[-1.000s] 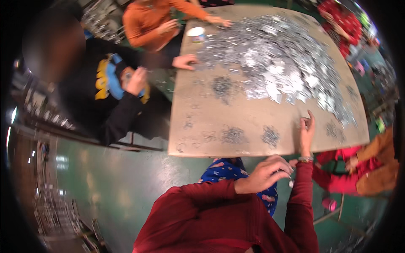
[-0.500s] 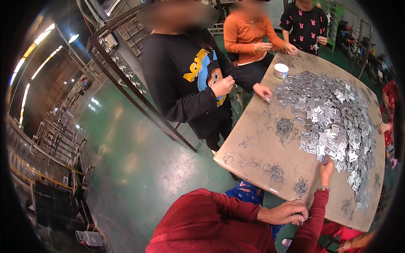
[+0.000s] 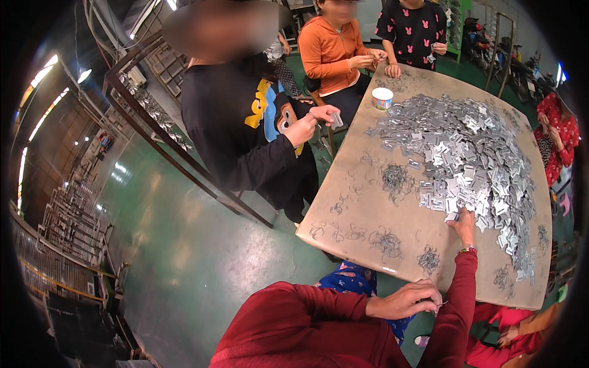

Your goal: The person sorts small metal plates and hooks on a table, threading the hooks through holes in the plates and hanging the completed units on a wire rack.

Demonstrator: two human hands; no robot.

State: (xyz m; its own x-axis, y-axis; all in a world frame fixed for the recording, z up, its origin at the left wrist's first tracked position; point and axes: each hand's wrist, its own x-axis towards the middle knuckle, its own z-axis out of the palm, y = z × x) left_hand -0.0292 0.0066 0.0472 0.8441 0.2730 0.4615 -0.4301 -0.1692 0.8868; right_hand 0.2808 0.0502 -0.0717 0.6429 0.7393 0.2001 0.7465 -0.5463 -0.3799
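My right hand (image 3: 464, 227) reaches to the near edge of a big heap of flat grey metal pieces (image 3: 466, 153), thumb and fingers closing on one small metal plate (image 3: 453, 216). Closer to my body, beside my right forearm, my left hand (image 3: 408, 299) is held off the table, its fingers pinched together. A thin metal bit shows at its fingertips; its exact kind is too small to tell. Several loose clumps of thin bent wire pieces, such as one wire clump (image 3: 429, 260), lie between the heap and the table's near edge.
The brown-covered table (image 3: 343, 208) holds the heap and a white tub (image 3: 382, 98). A person in a black top (image 3: 239, 122) stands at the left side; others in orange (image 3: 331, 52), black with pink prints (image 3: 411, 30) and red (image 3: 559, 138) surround it. A metal rack frame (image 3: 184, 168) stands left.
My right hand stays at the heap's near edge, its fingers now more spread around a plate. The person in black has lifted a plate off the table; the person in orange has brought both hands together.
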